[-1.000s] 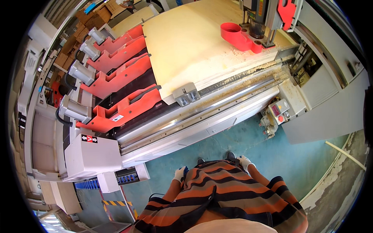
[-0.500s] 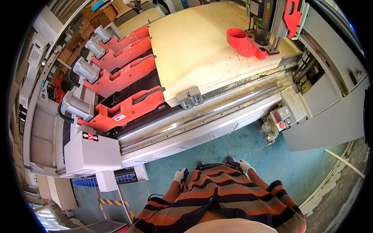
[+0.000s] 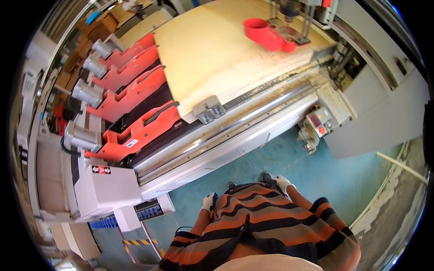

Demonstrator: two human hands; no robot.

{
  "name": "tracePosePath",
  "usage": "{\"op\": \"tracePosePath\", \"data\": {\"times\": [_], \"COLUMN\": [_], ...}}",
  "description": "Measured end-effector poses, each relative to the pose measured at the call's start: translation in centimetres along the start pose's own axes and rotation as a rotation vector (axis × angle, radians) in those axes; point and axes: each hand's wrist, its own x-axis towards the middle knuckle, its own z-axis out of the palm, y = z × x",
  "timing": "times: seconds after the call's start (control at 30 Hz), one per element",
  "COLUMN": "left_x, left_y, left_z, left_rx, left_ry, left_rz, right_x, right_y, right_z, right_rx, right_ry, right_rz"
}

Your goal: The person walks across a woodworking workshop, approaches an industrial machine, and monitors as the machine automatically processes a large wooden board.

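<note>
White-gloved left hand (image 3: 208, 202), right hand (image 3: 283, 183), at sides

matt pale wood panel (image 3: 217, 49), glossy metal rails (image 3: 235, 131), striped cloth shirt (image 3: 271, 226).

A pale wooden board (image 3: 212, 49) lies on the machine bed beside red clamp arms (image 3: 135, 90).

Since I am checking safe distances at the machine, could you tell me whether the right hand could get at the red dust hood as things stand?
Probably not: the right hand hangs at the person's side, and the rails and board lie before the red dust hood.
</note>
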Motion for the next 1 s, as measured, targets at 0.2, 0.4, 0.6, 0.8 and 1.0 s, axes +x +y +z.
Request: {"op": "tracePosePath", "data": {"times": [0.2,0.4,0.6,0.8,1.0], "left_x": [-0.2,0.7,-1.6,-3.1,-2.7], "left_y": [-1.1,-2.9,-1.2,2.0,0.7], "left_z": [0.0,-0.3,-1.2,-1.9,-1.8], "left_rx": [0.2,0.19,0.09,0.29,0.241], "left_ry": [-0.013,-0.067,-0.024,-0.027,-0.048], "left_rz": [0.14,0.132,0.114,0.177,0.168], "right_x": [0.1,0.8,-0.5,-1.5,-2.4], "right_y": [0.0,0.6,-1.5,-1.8,-4.1], "right_z": [0.3,1.7,0.5,0.2,-2.2], "right_rx": [0.014,0.348,0.413,0.368,0.508], "right_ry": [-0.049,0.023,0.028,0.021,-0.005], "right_rz": [0.037,0.254,0.345,0.246,0.417]}}
